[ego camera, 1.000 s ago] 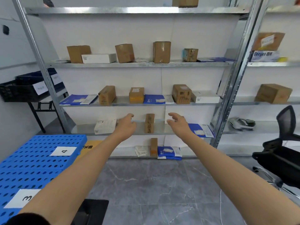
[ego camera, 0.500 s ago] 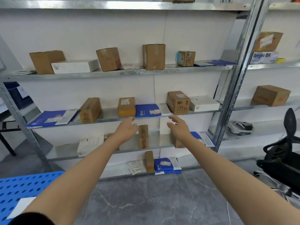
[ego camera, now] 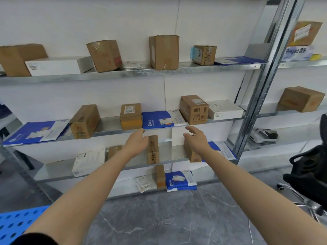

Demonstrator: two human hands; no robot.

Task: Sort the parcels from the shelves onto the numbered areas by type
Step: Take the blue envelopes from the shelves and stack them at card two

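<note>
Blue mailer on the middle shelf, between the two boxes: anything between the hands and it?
Nothing visible. The blue mailer lies flat at the shelf's front edge, overhanging slightly. Left hand and right hand are both open, empty, just below and in front of it. The small labelled box and the taped carton flank it without covering it.

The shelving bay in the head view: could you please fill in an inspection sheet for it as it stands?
Surface: metal shelves, four levels in view, all loaded; grey marble-look floor below.
Job's things: brown cartons, white boxes and blue mailers on the shelves, including a blue mailer and a narrow upright carton between the hands.
Clutter: white headset on the right bay.
Grippers: left hand and right hand both open, empty, reaching toward the shelves.
Cables: thin white cable on the floor.
Surroundings: blue perforated pallet lower left; black chair right.
</note>
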